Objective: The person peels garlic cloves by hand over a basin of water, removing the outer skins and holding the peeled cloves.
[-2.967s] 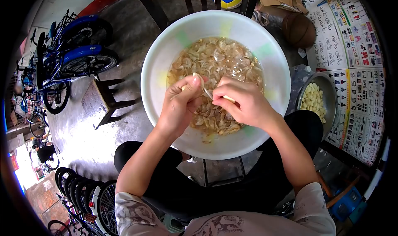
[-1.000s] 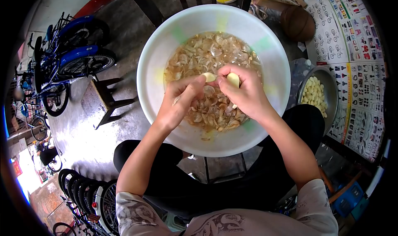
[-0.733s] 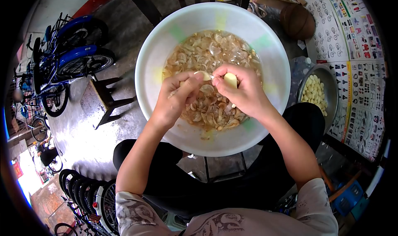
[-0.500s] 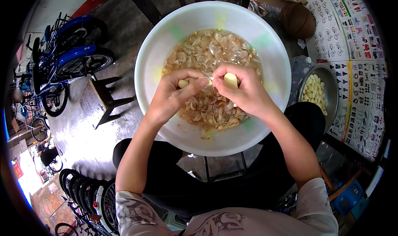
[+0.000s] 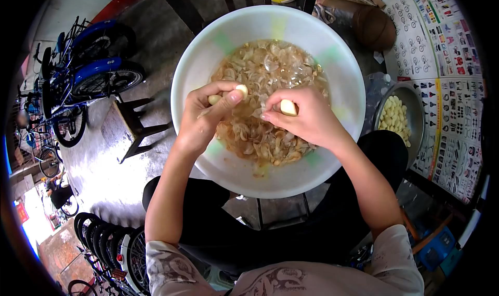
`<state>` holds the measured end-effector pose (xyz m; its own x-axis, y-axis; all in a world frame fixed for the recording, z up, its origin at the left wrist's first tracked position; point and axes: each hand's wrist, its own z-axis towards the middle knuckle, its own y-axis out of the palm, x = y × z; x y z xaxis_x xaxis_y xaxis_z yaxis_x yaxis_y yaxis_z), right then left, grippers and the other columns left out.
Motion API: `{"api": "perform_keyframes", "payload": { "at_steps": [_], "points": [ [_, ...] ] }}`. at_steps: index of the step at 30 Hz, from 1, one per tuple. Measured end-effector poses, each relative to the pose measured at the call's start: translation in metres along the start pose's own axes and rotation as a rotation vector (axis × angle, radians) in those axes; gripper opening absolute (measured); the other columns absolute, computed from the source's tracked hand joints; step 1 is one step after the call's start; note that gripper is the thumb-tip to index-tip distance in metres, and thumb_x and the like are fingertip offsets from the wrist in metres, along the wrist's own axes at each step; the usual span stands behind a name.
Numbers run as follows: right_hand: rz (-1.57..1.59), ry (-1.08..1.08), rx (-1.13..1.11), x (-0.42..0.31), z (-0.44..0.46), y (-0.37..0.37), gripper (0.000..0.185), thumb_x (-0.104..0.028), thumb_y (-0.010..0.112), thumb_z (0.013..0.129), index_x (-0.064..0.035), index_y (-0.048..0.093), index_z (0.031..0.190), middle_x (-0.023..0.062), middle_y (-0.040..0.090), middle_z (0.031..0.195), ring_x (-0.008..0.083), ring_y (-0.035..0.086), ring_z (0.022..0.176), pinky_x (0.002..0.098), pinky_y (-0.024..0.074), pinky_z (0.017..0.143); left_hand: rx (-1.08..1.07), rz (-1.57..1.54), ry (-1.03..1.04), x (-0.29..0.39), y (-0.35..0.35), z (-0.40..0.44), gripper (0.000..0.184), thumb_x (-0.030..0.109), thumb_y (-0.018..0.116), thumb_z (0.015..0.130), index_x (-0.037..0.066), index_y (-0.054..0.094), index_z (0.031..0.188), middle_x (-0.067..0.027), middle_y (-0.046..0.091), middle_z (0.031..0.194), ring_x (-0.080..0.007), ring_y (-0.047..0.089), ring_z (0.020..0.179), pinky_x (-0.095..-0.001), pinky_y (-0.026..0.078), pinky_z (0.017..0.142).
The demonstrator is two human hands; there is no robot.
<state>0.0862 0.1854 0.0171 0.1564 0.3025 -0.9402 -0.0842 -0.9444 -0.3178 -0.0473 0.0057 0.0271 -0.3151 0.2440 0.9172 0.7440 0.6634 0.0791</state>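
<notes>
A wide white plastic basin (image 5: 189,54) stands in front of my knees, holding water and many floating garlic skins (image 5: 275,145). Over its left half, my left hand (image 5: 210,109) pinches a peeled garlic clove (image 5: 241,90) between thumb and forefinger. Another pale clove (image 5: 213,99) is tucked in that hand's curled fingers. My right hand (image 5: 301,114) is closed just to the right, with a pale yellow garlic clove (image 5: 288,107) in its palm. Its thumb and fingertips are pinched together over the skins; whether they grip a bit of skin is too small to tell.
At right, a metal bowl (image 5: 417,114) holds many peeled cloves beside a printed sheet (image 5: 447,109). A brown basketball (image 5: 373,28) and a clear plastic bottle (image 5: 378,82) lie nearby. A wooden stool (image 5: 125,125) and several bicycles (image 5: 104,77) stand to the left.
My hands have moved apart: the left went up and left with the clove at its fingertips. The right fingertips have dropped slightly toward the skins, away from that clove.
</notes>
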Motion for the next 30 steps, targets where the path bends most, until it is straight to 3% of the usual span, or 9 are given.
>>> {"api": "perform_keyframes", "payload": {
  "at_steps": [1,3,9,12,17,20,26,28,30],
  "points": [
    [0.0,-0.001,0.001,0.001,0.001,0.0,0.014,-0.016,0.069,0.089,-0.0015,0.067,0.089,0.0058,0.066,0.076,0.009,0.061,0.064,0.0246,0.0435,0.058,0.012,-0.035,0.015,0.0,0.003,-0.001,0.024,0.021,0.064,0.095,-0.001,0.067,0.102,0.0064,0.044,0.065,-0.0048,0.032,0.058,-0.0228,0.026,0.055],
    [-0.327,0.23,-0.067,0.003,0.002,0.001,0.016,-0.019,0.072,0.084,-0.0037,0.07,0.089,0.0155,0.068,0.078,0.0295,0.065,0.068,0.039,0.0507,0.063,-0.001,-0.021,0.005,0.0,0.005,-0.003,0.024,0.021,0.064,0.095,-0.001,0.067,0.102,0.0065,0.044,0.065,-0.0046,0.031,0.058,-0.0229,0.026,0.055],
    [-0.603,0.154,-0.064,0.019,-0.001,0.015,0.017,-0.02,0.07,0.085,-0.004,0.072,0.091,0.0178,0.068,0.084,0.0337,0.068,0.082,0.0458,0.0528,0.076,-0.045,0.045,-0.01,0.0,0.005,-0.003,0.024,0.018,0.064,0.095,-0.002,0.068,0.106,0.0072,0.045,0.065,-0.0036,0.032,0.057,-0.023,0.026,0.053],
    [-0.694,0.317,-0.21,0.036,0.005,0.025,0.021,-0.023,0.07,0.085,-0.0029,0.07,0.089,0.0163,0.067,0.082,0.0349,0.068,0.081,0.0451,0.0533,0.074,-0.04,0.093,0.013,-0.005,0.008,-0.002,0.023,0.016,0.065,0.094,-0.002,0.068,0.107,0.0088,0.043,0.063,-0.0026,0.033,0.057,-0.0224,0.026,0.053],
    [-0.886,0.137,-0.028,0.036,0.001,0.031,0.022,-0.019,0.068,0.086,0.0,0.071,0.075,0.0185,0.066,0.078,0.0341,0.068,0.074,0.0439,0.0541,0.065,0.014,0.306,0.1,-0.002,0.01,-0.004,0.02,0.013,0.067,0.093,-0.001,0.069,0.106,0.0108,0.039,0.061,-0.0004,0.032,0.056,-0.0206,0.024,0.051],
    [-0.784,0.2,-0.025,0.02,0.005,0.027,0.029,-0.024,0.065,0.091,-0.0008,0.071,0.074,0.0182,0.066,0.074,0.0338,0.068,0.069,0.0451,0.0536,0.061,0.059,0.478,0.219,-0.01,0.006,-0.007,0.016,0.011,0.068,0.092,0.0,0.07,0.104,0.0096,0.038,0.06,-0.0006,0.031,0.055,-0.0219,0.023,0.048],
    [-0.643,0.178,0.08,0.017,0.001,0.02,0.019,-0.021,0.061,0.094,-0.0035,0.066,0.099,0.0163,0.064,0.067,0.0319,0.066,0.065,0.0419,0.0504,0.061,0.079,0.59,0.24,-0.007,0.006,-0.012,0.017,0.01,0.068,0.091,-0.002,0.068,0.103,0.0057,0.043,0.058,-0.0028,0.036,0.056,-0.0222,0.029,0.05],
    [-0.094,-0.013,0.182,0.002,0.003,0.021,0.02,-0.02,0.065,0.092,-0.0038,0.061,0.102,0.0123,0.066,0.079,0.0312,0.067,0.071,0.0398,0.0511,0.062,0.068,0.578,0.254,-0.01,0.006,-0.01,0.016,0.01,0.068,0.091,-0.002,0.068,0.103,0.0053,0.045,0.059,-0.0029,0.038,0.057,-0.022,0.031,0.051],
    [-0.059,0.0,0.168,-0.003,0.005,0.02,0.017,-0.017,0.066,0.09,-0.0041,0.061,0.099,0.0112,0.065,0.079,0.0296,0.065,0.071,0.0382,0.05,0.063,0.049,0.564,0.266,-0.011,0.007,-0.009,0.016,0.009,0.067,0.092,-0.002,0.068,0.103,0.005,0.047,0.06,-0.003,0.04,0.058,-0.0217,0.033,0.053]
  ]
}}
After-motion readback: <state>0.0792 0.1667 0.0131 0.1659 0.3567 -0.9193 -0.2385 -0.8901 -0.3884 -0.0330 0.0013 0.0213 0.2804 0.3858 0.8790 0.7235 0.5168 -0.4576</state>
